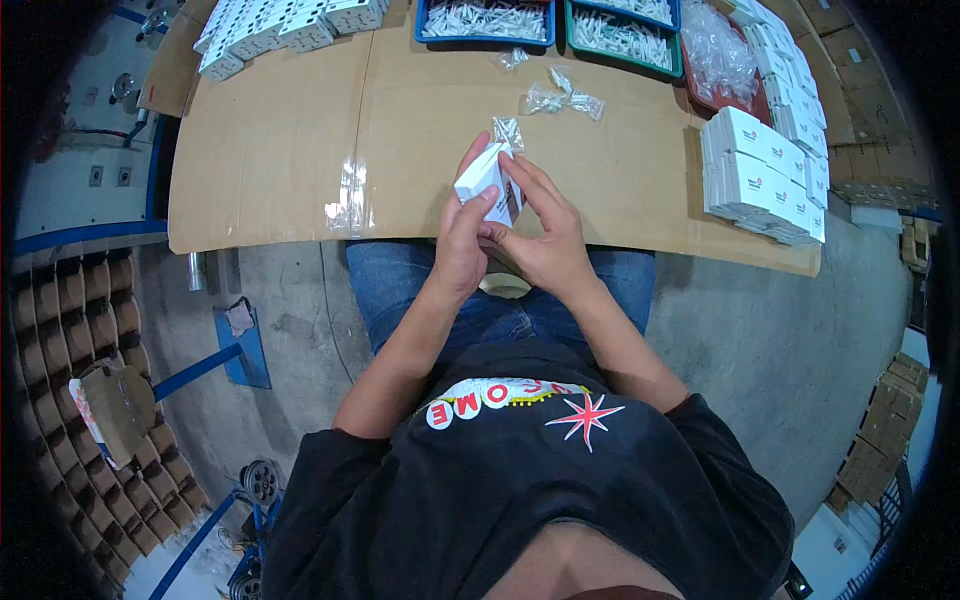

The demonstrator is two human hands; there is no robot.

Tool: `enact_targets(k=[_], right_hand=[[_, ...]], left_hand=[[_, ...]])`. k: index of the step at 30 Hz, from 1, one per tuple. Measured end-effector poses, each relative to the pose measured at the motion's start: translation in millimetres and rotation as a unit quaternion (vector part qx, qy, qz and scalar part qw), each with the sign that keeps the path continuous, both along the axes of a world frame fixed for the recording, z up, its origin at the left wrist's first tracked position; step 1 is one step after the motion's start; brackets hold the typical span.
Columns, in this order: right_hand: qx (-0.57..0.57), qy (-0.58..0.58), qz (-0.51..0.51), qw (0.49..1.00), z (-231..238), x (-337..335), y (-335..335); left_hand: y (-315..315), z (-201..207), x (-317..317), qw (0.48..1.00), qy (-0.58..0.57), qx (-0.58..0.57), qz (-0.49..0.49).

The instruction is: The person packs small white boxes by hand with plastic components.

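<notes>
Left hand [461, 240] and right hand [552, 238] both clamped on small white box [476, 178], over desk [270, 170] near front edge, partly covering it (underside hidden). Blue tray [485, 41] cut off up top.

Black short-sleeved shirt [450, 500] with red-and-white star [584, 418]; blue jeans [376, 295]

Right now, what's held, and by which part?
A small white box: left hand on its left side, right hand on its right.
</notes>
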State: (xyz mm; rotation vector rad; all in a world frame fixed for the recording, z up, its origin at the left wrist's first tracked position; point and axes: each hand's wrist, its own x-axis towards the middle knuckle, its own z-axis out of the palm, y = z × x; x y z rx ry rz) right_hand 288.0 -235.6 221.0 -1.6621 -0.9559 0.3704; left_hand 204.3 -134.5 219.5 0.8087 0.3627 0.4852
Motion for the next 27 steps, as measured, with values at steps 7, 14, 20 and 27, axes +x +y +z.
enact_targets(k=[7,14,20,27], right_hand=[[0.009,0.009,0.028,1.0,-3.7,2.2,0.0],[0.088,0.224,0.023,0.97,-3.2,27.3,-1.7],[0.032,0.273,-0.155,0.949,8.0,29.7,8.8],[0.12,0.232,-0.212,0.942,4.1,27.7,6.0]], left_hand=[[-1.8,-4.6,-5.6,0.999,0.011,0.033,0.007],[-6.3,-14.0,-4.3,0.981,0.013,0.192,0.041],[-31.4,-1.6,-2.2,0.937,-0.018,0.349,-0.017],[-39.2,4.1,1.2,0.913,-0.04,0.404,-0.039]])
